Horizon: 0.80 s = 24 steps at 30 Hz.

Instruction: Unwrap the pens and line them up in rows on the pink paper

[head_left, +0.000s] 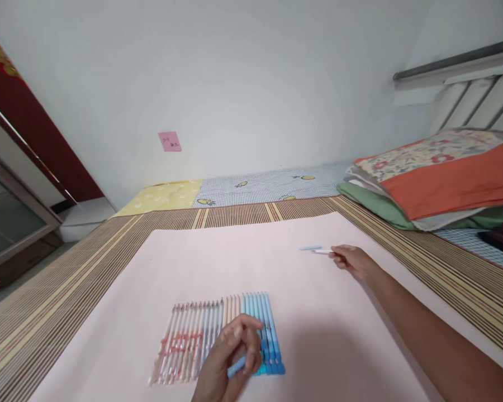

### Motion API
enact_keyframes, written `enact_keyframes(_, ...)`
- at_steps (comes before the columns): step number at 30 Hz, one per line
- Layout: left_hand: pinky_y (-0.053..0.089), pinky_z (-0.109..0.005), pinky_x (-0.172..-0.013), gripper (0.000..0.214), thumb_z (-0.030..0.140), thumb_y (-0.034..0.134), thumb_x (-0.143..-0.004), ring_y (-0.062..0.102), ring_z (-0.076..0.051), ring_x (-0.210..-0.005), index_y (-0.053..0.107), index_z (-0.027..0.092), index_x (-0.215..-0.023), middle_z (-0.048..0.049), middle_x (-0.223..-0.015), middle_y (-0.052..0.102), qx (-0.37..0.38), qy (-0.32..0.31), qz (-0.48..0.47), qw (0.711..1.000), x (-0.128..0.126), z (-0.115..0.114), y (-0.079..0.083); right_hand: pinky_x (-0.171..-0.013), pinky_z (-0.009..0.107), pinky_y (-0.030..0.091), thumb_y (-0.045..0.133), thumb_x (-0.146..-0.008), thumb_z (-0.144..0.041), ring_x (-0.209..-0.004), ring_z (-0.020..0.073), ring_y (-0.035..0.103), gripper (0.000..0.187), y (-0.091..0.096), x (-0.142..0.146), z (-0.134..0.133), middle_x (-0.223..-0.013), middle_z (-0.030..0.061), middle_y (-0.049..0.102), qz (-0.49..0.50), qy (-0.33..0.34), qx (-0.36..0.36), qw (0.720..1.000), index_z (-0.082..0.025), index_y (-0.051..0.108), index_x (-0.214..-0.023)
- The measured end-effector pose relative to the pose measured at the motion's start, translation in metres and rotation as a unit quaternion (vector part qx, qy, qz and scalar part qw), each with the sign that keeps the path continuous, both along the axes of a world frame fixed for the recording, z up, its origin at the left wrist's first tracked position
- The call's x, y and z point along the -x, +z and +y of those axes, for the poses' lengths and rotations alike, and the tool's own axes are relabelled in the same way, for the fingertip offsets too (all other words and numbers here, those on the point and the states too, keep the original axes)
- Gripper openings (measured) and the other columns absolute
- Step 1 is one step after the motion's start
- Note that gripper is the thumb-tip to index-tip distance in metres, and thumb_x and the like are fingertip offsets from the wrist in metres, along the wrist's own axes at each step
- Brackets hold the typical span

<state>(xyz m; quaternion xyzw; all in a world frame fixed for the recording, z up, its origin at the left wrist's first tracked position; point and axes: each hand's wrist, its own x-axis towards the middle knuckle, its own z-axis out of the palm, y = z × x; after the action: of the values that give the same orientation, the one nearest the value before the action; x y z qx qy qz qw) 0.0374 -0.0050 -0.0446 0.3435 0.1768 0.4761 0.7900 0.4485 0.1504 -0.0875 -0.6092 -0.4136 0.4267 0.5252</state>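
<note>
A white wall [251,84] fills the upper half of the view. Below it lies a bed covered by a brown and yellow striped mat [67,268], and a large pale pink sheet [235,257] is spread flat over the mat in front of you. At the far right a stack of folded bedding [444,173] in orange, green and a floral print rests on the bed.

Near the front edge of the pink sheet, a row of pens [193,335] lies side by side, clear and pink on the left and shading to blue on the right. Your left hand [230,363] rests over the near right part of that row, with its fingers curled closed around a light blue pen [237,367].

Your right hand [354,261] reaches out, well apart from the row. Its fingertips pinch the near end of a white pen [322,252] lying on the sheet. A small light blue piece [311,247] lies just beyond it; I cannot tell whether they touch. A small pink note [169,141] is stuck to the wall.
</note>
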Motion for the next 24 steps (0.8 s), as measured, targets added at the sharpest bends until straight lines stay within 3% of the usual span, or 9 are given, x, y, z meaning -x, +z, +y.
enact_keyframes(4, 0.028, -0.027, -0.056, 0.035, 0.033, 0.046, -0.101, 0.035, -0.010, -0.053, 0.072, 0.009, -0.105, -0.0006, -0.061, 0.050, 0.000, -0.002, 0.000, 1.000, -0.001, 0.000, 0.001, -0.045, 0.026, 0.032, 0.076, -0.067, -0.042, -0.048, 0.0107, 0.041, 0.028, 0.000, 0.010, 0.000, -0.056, 0.0025, 0.058, -0.094, 0.029, -0.009, 0.995, -0.017, 0.063, -0.071)
enact_keyframes(7, 0.028, -0.027, -0.055, 0.034, 0.034, 0.048, -0.101, 0.035, -0.010, -0.053, 0.072, 0.010, -0.105, -0.0005, -0.061, 0.050, -0.001, -0.002, 0.004, 1.000, -0.001, 0.000, 0.001, -0.054, 0.027, 0.037, 0.071, -0.067, -0.033, -0.056, 0.0140, 0.049, 0.018, 0.002, 0.021, 0.004, -0.061, 0.0008, 0.060, -0.197, 0.031, -0.036, 0.979, -0.018, 0.069, -0.075)
enact_keyframes(11, 0.028, -0.027, -0.055, 0.034, 0.037, 0.052, -0.099, 0.035, -0.010, -0.053, 0.072, 0.010, -0.104, -0.0005, -0.061, 0.050, 0.006, -0.001, 0.006, 1.000, -0.001, 0.000, 0.000, -0.068, 0.030, 0.039, 0.063, -0.072, -0.023, -0.075, 0.0188, 0.055, 0.006, 0.007, 0.031, 0.008, -0.077, 0.0030, 0.067, -0.338, 0.014, -0.073, 0.938, -0.021, 0.069, -0.073)
enact_keyframes(15, 0.028, -0.027, -0.055, 0.033, 0.037, 0.052, -0.099, 0.036, -0.010, -0.053, 0.072, 0.010, -0.105, -0.0006, -0.061, 0.050, 0.004, -0.001, 0.000, 1.000, -0.001, 0.000, -0.001, -0.079, 0.032, 0.037, 0.060, -0.078, -0.017, -0.087, 0.0220, 0.052, 0.012, 0.009, 0.036, 0.008, -0.083, 0.0055, 0.065, -0.440, 0.010, -0.105, 0.892, -0.022, 0.065, -0.068)
enact_keyframes(21, 0.028, -0.027, -0.055, 0.033, 0.035, 0.051, -0.100, 0.035, -0.009, -0.052, 0.071, 0.010, -0.104, -0.0003, -0.061, 0.050, 0.003, 0.002, 0.002, 1.000, -0.001, -0.001, 0.001, -0.076, 0.032, 0.037, 0.057, -0.084, -0.016, -0.085, 0.0222, 0.051, 0.016, 0.003, 0.034, 0.006, -0.082, 0.0062, 0.061, -0.506, -0.002, -0.104, 0.856, -0.021, 0.060, -0.070)
enact_keyframes(24, 0.028, -0.027, -0.055, 0.033, 0.035, 0.050, -0.100, 0.035, -0.010, -0.053, 0.071, 0.010, -0.104, -0.0002, -0.061, 0.050, 0.003, 0.001, 0.009, 1.000, 0.000, -0.001, 0.002, -0.071, 0.031, 0.038, 0.057, -0.086, -0.023, -0.083, 0.0208, 0.054, 0.007, -0.002, 0.030, 0.006, -0.089, 0.0059, 0.062, -0.486, -0.077, -0.070, 0.868, -0.021, 0.060, -0.081)
